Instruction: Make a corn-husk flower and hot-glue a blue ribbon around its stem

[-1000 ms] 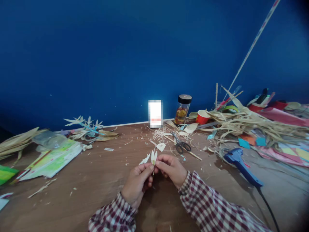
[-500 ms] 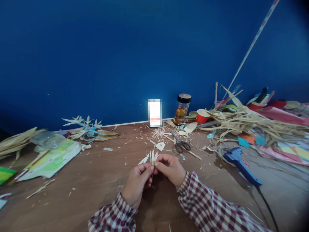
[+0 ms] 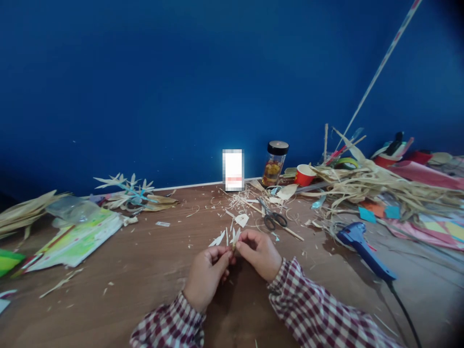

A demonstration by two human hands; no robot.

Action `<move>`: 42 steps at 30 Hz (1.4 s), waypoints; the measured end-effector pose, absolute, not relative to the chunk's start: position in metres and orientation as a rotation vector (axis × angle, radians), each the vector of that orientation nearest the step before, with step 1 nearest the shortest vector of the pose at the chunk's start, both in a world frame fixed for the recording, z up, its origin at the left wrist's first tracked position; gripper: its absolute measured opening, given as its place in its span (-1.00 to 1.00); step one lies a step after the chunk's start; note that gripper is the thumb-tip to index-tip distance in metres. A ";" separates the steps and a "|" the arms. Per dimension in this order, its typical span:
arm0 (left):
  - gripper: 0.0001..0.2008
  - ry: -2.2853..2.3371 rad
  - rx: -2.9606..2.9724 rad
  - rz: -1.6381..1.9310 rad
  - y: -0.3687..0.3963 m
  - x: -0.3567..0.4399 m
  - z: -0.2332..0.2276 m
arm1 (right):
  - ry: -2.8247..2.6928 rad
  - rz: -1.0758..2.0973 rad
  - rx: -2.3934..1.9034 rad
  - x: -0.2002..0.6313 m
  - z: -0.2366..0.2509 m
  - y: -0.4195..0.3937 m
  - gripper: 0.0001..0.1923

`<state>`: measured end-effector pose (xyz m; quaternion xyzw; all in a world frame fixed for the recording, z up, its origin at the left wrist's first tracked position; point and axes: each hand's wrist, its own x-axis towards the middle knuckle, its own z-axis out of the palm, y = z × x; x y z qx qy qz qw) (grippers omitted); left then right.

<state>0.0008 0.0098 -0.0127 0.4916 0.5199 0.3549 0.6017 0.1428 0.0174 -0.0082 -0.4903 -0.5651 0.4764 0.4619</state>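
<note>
Between my hands is a small flower-like piece of pale dried-husk petals (image 3: 235, 236). My left hand (image 3: 207, 276) pinches low on it, where a thin stem seems to run; the fingers hide most of that part. My right hand (image 3: 260, 255) is closed with thumb and forefinger on the petals' base, its fingertips almost touching the left ones. Just beyond the left fingertips lie loose white petal pieces (image 3: 218, 239) on the wooden table (image 3: 145, 290). Farther off are a cut husk piece (image 3: 241, 220) and dark-handled scissors (image 3: 274, 220).
A blue glue gun (image 3: 366, 251) with a black cord lies at right. Behind are a lidded jar (image 3: 274, 164), a red paper cup (image 3: 305, 175) and heaped dried husk strips (image 3: 366, 183). On the left are finished husk flowers (image 3: 136, 188) and a green-and-white sheet (image 3: 78, 241).
My right fingers have shifted slightly right with the petals, and the grip at their base has moved a little. The left hand stays nearly in place.
</note>
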 end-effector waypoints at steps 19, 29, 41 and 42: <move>-0.71 1.307 1.073 1.056 0.027 -0.027 0.002 | -1.161 1.166 -1.267 0.155 -0.015 0.028 -0.79; -0.72 1.744 1.731 0.964 0.041 -0.051 -0.007 | -0.848 1.242 -1.187 0.158 -0.011 0.032 -0.75; -0.74 1.624 2.018 1.058 0.020 -0.023 0.001 | -1.110 1.255 -1.207 0.142 -0.017 0.020 -0.78; -0.75 1.537 1.953 1.098 0.017 -0.019 0.003 | -1.139 1.252 -1.213 0.141 -0.016 0.018 -0.79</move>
